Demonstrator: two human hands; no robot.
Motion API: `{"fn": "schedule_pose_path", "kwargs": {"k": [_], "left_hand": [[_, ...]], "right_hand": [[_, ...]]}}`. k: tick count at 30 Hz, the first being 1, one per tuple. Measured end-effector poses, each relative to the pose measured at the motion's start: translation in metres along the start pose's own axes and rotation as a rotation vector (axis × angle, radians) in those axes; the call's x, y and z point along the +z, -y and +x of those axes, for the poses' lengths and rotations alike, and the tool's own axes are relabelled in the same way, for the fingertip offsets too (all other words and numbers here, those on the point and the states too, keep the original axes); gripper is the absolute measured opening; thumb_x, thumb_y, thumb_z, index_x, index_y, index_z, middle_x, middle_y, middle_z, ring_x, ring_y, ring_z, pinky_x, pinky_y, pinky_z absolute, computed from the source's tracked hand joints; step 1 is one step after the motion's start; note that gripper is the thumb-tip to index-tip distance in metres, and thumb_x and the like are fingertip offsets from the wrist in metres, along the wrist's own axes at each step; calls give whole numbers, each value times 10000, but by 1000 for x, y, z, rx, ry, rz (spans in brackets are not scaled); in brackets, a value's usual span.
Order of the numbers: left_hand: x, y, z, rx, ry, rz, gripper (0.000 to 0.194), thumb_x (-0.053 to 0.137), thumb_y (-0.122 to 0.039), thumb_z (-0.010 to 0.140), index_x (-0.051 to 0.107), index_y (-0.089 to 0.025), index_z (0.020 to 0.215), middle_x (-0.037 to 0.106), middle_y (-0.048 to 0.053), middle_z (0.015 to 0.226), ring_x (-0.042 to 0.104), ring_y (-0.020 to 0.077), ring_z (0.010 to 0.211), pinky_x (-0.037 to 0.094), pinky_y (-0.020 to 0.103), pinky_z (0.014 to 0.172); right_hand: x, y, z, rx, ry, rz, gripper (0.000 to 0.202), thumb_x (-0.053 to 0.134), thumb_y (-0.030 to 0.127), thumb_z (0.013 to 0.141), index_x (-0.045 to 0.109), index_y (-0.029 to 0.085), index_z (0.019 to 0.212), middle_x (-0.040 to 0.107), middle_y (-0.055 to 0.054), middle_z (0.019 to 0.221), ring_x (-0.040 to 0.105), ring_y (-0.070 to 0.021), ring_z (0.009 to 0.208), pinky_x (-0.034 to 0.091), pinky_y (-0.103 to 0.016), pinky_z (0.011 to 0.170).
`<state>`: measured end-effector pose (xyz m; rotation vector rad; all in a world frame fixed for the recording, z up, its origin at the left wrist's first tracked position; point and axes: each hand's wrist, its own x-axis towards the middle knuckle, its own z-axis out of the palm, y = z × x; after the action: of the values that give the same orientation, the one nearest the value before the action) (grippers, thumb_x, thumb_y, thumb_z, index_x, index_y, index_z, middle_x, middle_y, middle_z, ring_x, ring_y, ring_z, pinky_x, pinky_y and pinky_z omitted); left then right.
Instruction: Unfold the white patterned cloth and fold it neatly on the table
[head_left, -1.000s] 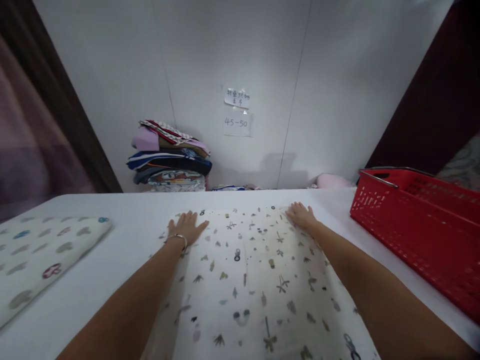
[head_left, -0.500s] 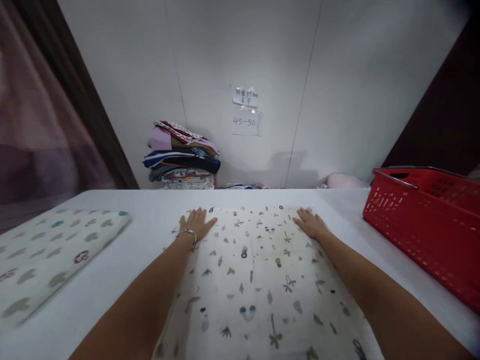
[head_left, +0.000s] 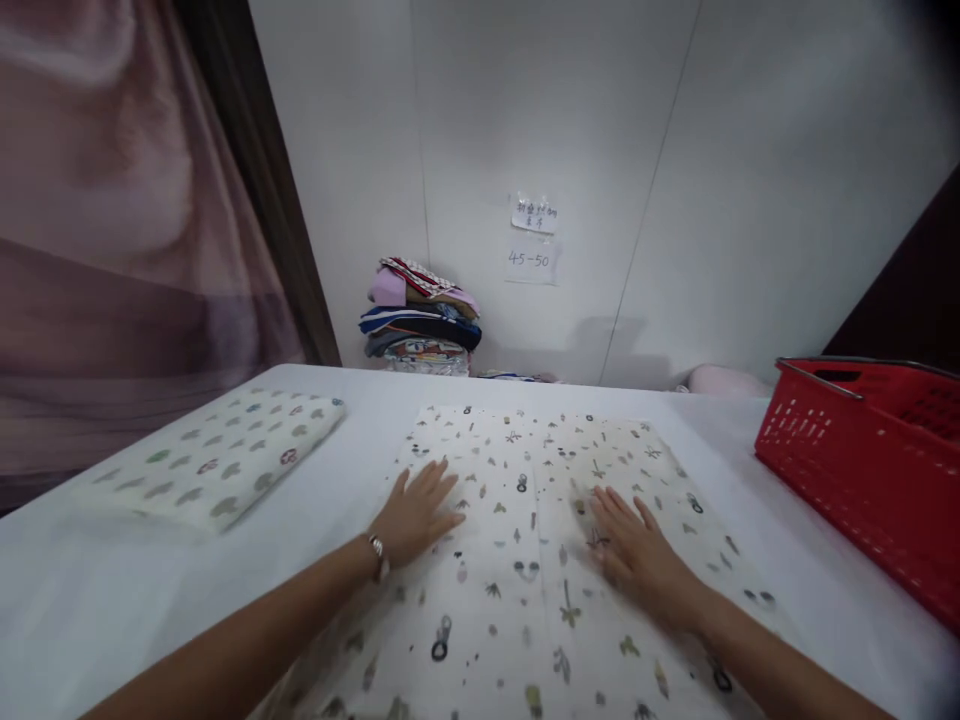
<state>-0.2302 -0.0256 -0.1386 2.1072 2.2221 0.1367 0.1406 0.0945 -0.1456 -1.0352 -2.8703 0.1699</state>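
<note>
A white cloth [head_left: 517, 620] printed with small plants, rings and leaf shapes lies spread over the table in front of me, with a crease line running down its middle. My left hand [head_left: 416, 515], with a bracelet at the wrist, is over the cloth's left part, fingers stretched out and nothing held. Over the right part is my right hand [head_left: 637, 550], palm down with its fingers extended, also holding nothing. Both hands look flat on the cloth or just above it; the exact contact is hard to tell. The cloth's near edge runs out of view.
A folded cloth with grey heart-like prints [head_left: 225, 450] lies at the table's left. A red plastic basket [head_left: 862, 480] with a metal handle stands at the right. Behind the white table [head_left: 360, 400] are a stack of folded fabrics [head_left: 424, 320] and a wall with paper signs [head_left: 531, 260].
Both hands have come back from the cloth's far corners toward me, over its middle. The view has turned slightly left, so the folded cloth and the curtain show more.
</note>
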Motion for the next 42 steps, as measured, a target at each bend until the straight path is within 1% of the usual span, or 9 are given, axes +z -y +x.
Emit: {"fn": "schedule_pose_path", "kwargs": {"k": [4,10,15,17,21,26,32,38,42], "left_hand": [[13,-8,-46,-11,15,-12,700,205,-656,847,260,-258,1420,155,35,1503,115,246,1389,82,484,1109],[-16,-22,-51,-119,122,-98,740,210,-678,829,255,-237,1422,117,59,1511,68,243,1394,87,483,1109],[-17,-29,-103,-122,74,-119,698,313,-654,819,307,-262,1397,135,43,1510,80,244,1393,53,515,1108],[-11,-29,-126,-170,21,-187,625,410,-584,817,384,-263,1353,214,43,1493,151,238,1383,112,504,1109],[-4,-25,-163,-379,-245,-316,499,403,-462,868,466,-212,1295,358,62,1436,295,196,1332,261,380,1088],[-1,-27,-202,-649,-400,-409,364,437,-361,864,578,-188,1152,638,50,1118,593,159,961,452,282,875],[8,-42,-230,-705,-420,-388,300,474,-306,834,613,-173,1065,667,27,956,594,140,859,449,244,791],[9,-48,-228,-701,-378,-307,270,542,-285,778,644,-180,1005,643,44,941,570,169,893,421,269,808],[8,-49,-223,-704,-345,-262,243,547,-333,773,672,-196,930,619,66,945,556,196,911,407,295,808]], "right_hand": [[16,11,-31,37,62,24,629,213,592,900,162,285,1447,136,2,1496,108,-230,1375,119,-491,1117],[7,22,-37,112,62,16,677,176,616,887,249,224,1434,124,-34,1497,82,-232,1378,114,-500,1110],[16,29,-59,100,50,27,652,193,591,891,243,235,1435,160,-27,1494,93,-223,1377,112,-507,1109],[16,30,-64,118,58,40,635,215,572,891,276,230,1423,171,-38,1492,102,-235,1376,126,-528,1099],[3,43,-64,98,-44,110,595,215,531,902,329,224,1399,178,-41,1494,97,-240,1378,135,-532,1097],[-6,81,-65,53,-61,361,598,300,528,879,407,186,1358,279,-49,1465,174,-243,1366,320,-422,1059],[6,142,-52,-118,-6,470,486,363,443,853,546,208,1237,448,-37,1366,323,-239,1306,356,-410,1035],[11,204,-31,-399,-63,404,322,398,309,865,627,225,1075,608,-44,1143,508,-208,1094,402,-359,947],[15,228,-24,-419,-106,309,252,429,231,863,642,184,990,616,-56,1043,510,-194,992,394,-316,895]]}}
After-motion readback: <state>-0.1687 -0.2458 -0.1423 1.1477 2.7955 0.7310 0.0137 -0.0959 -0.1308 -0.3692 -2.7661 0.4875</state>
